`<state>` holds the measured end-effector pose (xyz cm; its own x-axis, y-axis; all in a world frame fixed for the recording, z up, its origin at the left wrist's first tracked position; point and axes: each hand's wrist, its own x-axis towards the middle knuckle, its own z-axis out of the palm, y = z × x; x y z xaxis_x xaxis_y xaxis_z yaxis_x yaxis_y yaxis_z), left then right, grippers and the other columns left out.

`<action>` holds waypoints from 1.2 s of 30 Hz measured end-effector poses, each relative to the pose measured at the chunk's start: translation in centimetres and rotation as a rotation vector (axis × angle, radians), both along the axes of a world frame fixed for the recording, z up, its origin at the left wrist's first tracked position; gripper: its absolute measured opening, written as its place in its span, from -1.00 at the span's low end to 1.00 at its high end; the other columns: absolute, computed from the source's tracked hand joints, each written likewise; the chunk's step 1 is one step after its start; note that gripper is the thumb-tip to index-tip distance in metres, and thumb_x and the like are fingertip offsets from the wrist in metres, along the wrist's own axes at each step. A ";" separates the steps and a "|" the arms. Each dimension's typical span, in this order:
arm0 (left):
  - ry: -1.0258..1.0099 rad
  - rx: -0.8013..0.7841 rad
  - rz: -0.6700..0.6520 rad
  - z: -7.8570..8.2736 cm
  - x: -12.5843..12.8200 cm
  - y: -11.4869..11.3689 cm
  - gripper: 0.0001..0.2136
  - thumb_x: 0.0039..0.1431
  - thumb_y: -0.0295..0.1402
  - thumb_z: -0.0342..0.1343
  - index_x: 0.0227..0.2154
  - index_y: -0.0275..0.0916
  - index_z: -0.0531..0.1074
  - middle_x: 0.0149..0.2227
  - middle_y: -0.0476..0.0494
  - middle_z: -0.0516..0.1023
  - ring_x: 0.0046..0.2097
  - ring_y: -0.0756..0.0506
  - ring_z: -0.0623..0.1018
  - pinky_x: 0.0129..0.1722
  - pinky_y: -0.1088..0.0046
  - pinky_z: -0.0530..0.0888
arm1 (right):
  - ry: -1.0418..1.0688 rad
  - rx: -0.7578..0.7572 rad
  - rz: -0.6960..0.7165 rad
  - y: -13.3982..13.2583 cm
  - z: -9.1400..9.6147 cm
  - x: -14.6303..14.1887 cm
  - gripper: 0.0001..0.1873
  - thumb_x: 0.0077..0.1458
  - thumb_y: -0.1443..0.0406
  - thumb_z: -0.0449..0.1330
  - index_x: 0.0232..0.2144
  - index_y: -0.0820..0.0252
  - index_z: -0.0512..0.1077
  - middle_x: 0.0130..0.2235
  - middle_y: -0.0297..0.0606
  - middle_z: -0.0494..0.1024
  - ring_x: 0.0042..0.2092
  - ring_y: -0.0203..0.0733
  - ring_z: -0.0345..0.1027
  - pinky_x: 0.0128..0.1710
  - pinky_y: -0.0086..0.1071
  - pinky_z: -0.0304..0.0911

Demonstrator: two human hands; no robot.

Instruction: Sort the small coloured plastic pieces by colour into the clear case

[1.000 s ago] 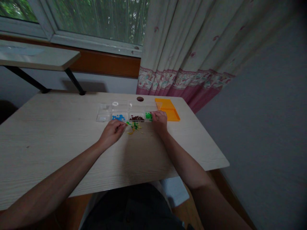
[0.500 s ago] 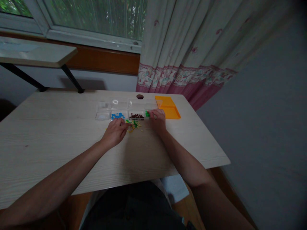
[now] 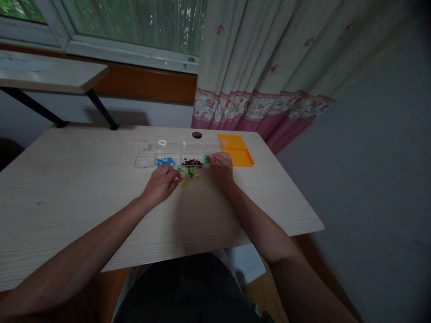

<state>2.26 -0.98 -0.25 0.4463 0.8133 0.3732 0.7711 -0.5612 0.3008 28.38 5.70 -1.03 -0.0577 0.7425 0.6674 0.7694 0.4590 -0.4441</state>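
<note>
A clear compartment box (image 3: 148,154) lies on the pale wooden table (image 3: 84,188), with blue pieces (image 3: 166,160), dark brown pieces (image 3: 192,162) and green pieces (image 3: 207,159) in separate cells. A small loose pile of green and yellow pieces (image 3: 188,175) lies in front of it. My left hand (image 3: 160,183) rests at the pile's left edge, fingers curled together in a pinch. My right hand (image 3: 221,168) sits over the green cell's right side, fingers bent down and closed; what either hand holds is too small to see.
An orange tray (image 3: 237,150) lies right of the box near the table's right edge. A cable hole (image 3: 197,134) is at the back. A second table (image 3: 50,76) stands at the far left under the window. A curtain (image 3: 269,67) hangs behind.
My left hand has crept slightly right to the loose pile. My right hand stays by the green cell. The view has shifted a little.
</note>
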 end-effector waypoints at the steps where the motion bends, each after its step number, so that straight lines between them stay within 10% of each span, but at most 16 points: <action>1: 0.001 -0.001 -0.001 0.0 0.0 0.0 -0.81 0.30 -0.31 0.00 -0.17 -0.23 0.48 -0.20 -0.21 0.40 -0.11 -0.21 0.38 -0.09 0.21 0.36 | 0.002 -0.004 0.000 0.0 0.0 0.0 -0.71 0.28 0.19 0.09 -0.35 0.12 0.58 -0.29 -0.21 0.59 -0.19 -0.14 0.37 -0.06 -0.21 0.21; 28: 0.061 0.044 0.036 0.1 0.1 1.0 -0.76 0.35 -0.29 -0.05 -0.31 -0.27 0.47 -0.29 -0.22 0.48 -0.19 -0.18 0.46 -0.17 0.30 0.40 | -0.008 -0.012 0.013 -0.3 0.2 -0.3 -0.70 0.28 0.18 0.09 -0.36 0.14 0.57 -0.30 -0.21 0.59 -0.18 -0.14 0.35 -0.07 -0.23 0.20; 36: -0.254 -0.029 0.106 -0.1 -0.1 1.2 -0.78 0.32 -0.26 0.01 -0.37 -0.24 0.44 -0.36 -0.12 0.51 -0.27 -0.11 0.47 -0.21 0.37 0.38 | -0.125 0.019 0.079 -1.1 1.2 -0.9 -0.72 0.28 0.18 0.09 -0.34 0.11 0.57 -0.28 -0.23 0.59 -0.15 -0.13 0.34 -0.05 -0.21 0.16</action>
<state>2.13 0.22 -0.36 0.2535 0.8622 0.4385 0.7230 -0.4700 0.5063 27.52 4.56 0.15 -0.1994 0.7195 0.6652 0.7792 0.5280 -0.3376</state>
